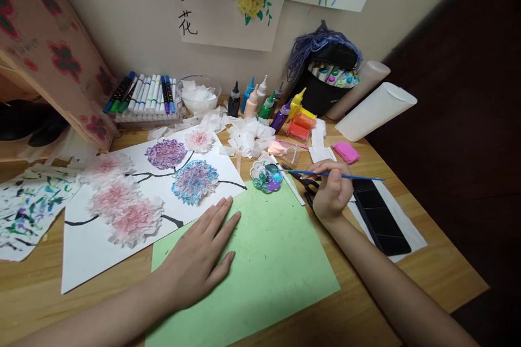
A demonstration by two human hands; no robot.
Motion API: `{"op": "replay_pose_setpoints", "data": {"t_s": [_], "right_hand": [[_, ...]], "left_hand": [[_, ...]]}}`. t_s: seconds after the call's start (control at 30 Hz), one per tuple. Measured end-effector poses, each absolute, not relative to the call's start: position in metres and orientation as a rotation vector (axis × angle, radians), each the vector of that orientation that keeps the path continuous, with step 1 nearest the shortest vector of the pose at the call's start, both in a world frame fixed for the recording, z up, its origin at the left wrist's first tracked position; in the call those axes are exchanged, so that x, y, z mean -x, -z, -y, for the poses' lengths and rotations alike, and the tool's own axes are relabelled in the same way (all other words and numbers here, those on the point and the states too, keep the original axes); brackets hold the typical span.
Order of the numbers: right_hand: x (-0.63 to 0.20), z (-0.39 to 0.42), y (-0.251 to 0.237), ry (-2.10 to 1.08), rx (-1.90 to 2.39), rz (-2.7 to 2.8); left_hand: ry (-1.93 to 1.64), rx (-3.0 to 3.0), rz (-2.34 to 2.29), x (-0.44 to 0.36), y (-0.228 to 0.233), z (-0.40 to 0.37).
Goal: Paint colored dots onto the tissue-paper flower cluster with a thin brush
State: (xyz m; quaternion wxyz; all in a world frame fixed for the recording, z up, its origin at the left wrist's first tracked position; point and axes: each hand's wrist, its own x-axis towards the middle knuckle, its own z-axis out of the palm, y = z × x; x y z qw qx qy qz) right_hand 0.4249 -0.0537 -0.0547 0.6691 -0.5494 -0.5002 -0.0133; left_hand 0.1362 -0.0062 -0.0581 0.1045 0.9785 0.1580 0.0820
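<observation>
My left hand (199, 255) lies flat, fingers apart, on the left part of a light green paper sheet (268, 265). My right hand (331, 187) grips a thin blue paintbrush (358, 176), whose tip points left toward a small flower-shaped paint palette (266, 176) holding blue and green paint. Black scissors (305, 181) lie just under that hand. Left of the green sheet lies a white sheet (93, 249) with pink, purple and blue tissue flowers (194, 180) glued on drawn black stems.
Paint bottles (260, 100), a marker rack (142, 95), a bowl of tissue (199, 92), loose tissue scraps (248, 135), clay packs (301, 124), a black marker bag (325, 87) and two white tubes (374, 111) crowd the back. A black tray (378, 211) lies right. The table edge drops off at right.
</observation>
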Motion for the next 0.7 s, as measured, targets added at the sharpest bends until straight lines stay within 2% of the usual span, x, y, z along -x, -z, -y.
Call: {"op": "replay_pose_setpoints", "data": {"t_s": [0.13, 0.27, 0.4, 0.7], "right_hand": [[-0.392, 0.058, 0.053, -0.177, 1.214, 1.065], [-0.358, 0.058, 0.056, -0.316, 1.166, 1.396], [-0.340, 0.048, 0.057, -0.304, 1.126, 1.605], [-0.337, 0.042, 0.063, -0.261, 1.153, 1.621]], "left_hand": [[-0.234, -2.838, -0.470, -0.137, 0.060, 0.007], [-0.211, -2.779, -0.478, -0.137, 0.060, 0.009], [-0.175, -2.752, -0.468, -0.140, 0.058, 0.010], [-0.140, -2.675, -0.472, -0.140, 0.056, 0.010]]}}
